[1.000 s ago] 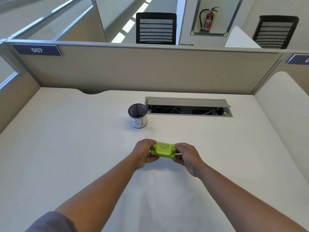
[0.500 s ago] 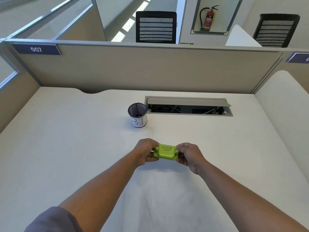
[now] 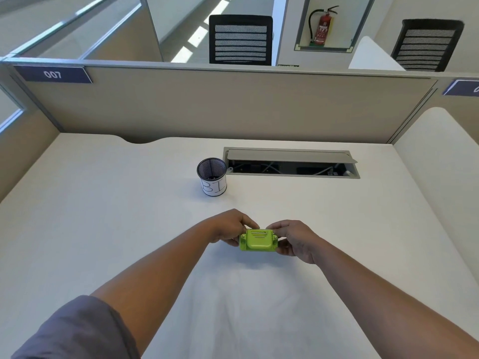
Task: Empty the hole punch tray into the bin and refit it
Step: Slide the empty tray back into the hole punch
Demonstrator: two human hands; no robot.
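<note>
Head view: a lime-green hole punch (image 3: 258,239) sits between the two hands, just above the white bench (image 3: 103,216), near the middle of the frame. Its flat side with two thin slots faces up toward the camera. Whether its tray is on or off cannot be told from here. The left hand (image 3: 228,228) grips the punch's left end, fingers curled over the top far edge and thumb tucked against the near side. The right hand (image 3: 295,240) grips the right end in the same way, fingers wrapped around the far corner and thumb pressed at the small tab on that side. Both hands are closed on the punch, touching it at opposite ends, with bare forearms reaching in from the lower corners; a grey sleeve (image 3: 75,330) shows at the lower left.

Further out on the bench, beyond the hands and a little to the left, stands a black mesh cup (image 3: 212,176) with a white paper label bearing handwritten letters; it is upright and well apart from the punch. Just to its right, a grey cable hatch (image 3: 290,156) in the bench is propped open, with wires visible inside. Behind runs a beige partition (image 3: 233,104) with a blue plate (image 3: 53,74) reading 007. Past it are two black chairs and a red fire extinguisher (image 3: 322,28) in a wall recess.
</note>
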